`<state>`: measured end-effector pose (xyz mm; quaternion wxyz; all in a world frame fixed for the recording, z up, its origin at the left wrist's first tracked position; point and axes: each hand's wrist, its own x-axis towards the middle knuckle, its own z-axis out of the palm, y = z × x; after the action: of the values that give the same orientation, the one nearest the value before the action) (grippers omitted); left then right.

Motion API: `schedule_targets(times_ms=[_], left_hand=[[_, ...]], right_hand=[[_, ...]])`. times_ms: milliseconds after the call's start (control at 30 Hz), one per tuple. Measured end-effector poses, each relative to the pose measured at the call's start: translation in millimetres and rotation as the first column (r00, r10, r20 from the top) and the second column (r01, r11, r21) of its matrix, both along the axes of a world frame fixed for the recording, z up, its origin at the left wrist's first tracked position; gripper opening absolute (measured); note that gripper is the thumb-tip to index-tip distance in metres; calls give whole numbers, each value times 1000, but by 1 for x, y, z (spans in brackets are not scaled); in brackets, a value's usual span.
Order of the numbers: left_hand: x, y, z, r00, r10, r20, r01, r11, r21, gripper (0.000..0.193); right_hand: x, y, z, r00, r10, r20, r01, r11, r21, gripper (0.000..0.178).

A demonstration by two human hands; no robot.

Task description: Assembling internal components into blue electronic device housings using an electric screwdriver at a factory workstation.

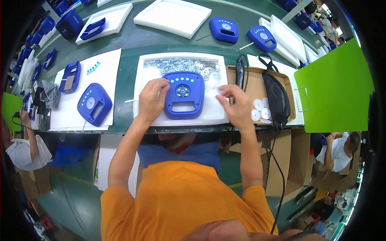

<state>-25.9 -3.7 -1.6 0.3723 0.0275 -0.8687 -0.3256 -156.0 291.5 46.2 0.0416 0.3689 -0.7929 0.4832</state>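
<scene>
A blue plastic housing [196, 100] lies flat in a shallow white foam tray [140, 80] in front of me. It has a row of pale round buttons along its top, an uncovered round recess [183, 92] in the middle and a handle slot below. The fingers and thumb of my left hand [151, 100] grip its upper left edge. To the right of the housing, apart from it, my right hand [238, 103] hovers over the tray's right edge. Its thumb and forefinger come close together; a tiny pale bit may be between them, too small to name.
Several white discs [257, 105] and a black pouch [277, 94] lie in a cardboard box [237, 72] at right. A corded black tool [240, 72] stands beside them. Another blue housing [95, 103] lies at left. A green panel [335, 88] rises at right. People sit on both sides.
</scene>
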Motion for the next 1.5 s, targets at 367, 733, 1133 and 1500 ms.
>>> schedule_targets(times_ms=[367, 733, 1133, 1500], left_hand=[[4, 4, -3, 995, -100, 19, 101, 989, -109, 12], [2, 3, -4, 994, -102, 35, 105, 989, -107, 13], [1, 1, -8, 997, -81, 19, 82, 993, -82, 11], [1, 3, -7, 996, -94, -11, 93, 994, -54, 10]], right_hand=[[16, -86, -21, 887, 258, -382, -218, 965, 147, 20], [6, -78, -20, 859, 365, -358, -297, 927, 231, 10], [-78, -44, -46, 903, -113, -414, 287, 876, 387, 9], [-85, -54, -50, 874, -33, -486, 262, 873, 412, 10]])
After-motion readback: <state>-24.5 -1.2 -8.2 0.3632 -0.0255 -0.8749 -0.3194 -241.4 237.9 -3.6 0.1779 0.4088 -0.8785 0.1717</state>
